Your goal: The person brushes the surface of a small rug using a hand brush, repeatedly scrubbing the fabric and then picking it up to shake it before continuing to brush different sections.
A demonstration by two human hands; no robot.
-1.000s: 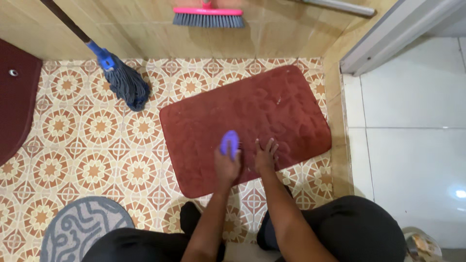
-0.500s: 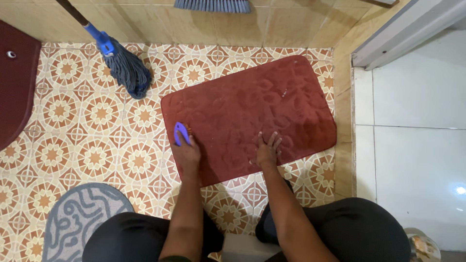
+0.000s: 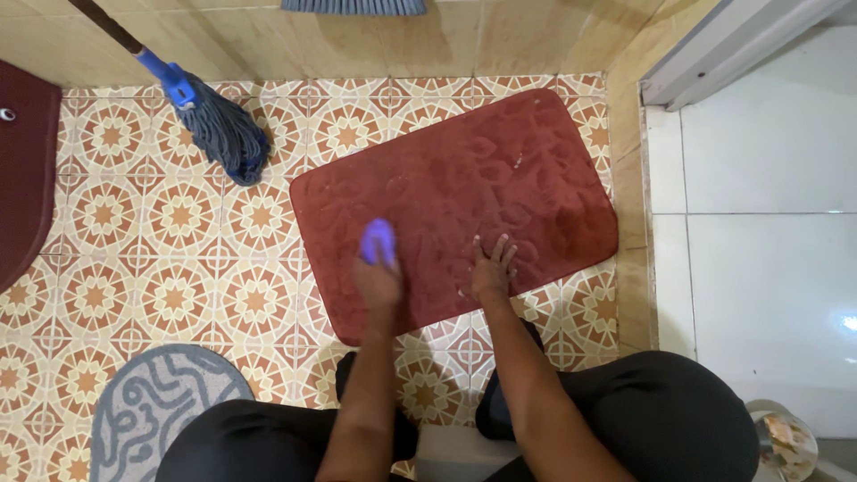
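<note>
The left hand (image 3: 378,284), gripping the purple brush (image 3: 378,241), has moved right across the red mat (image 3: 500,170).

Open red mat (image 3: 482,178) beyond both hands; mop (image 3: 219,134) stands far left.

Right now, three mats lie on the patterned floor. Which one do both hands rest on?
The red rectangular mat in the middle. The left hand presses a purple brush onto it, the right hand lies flat. The grey round mat and dark red mat lie untouched.
</note>
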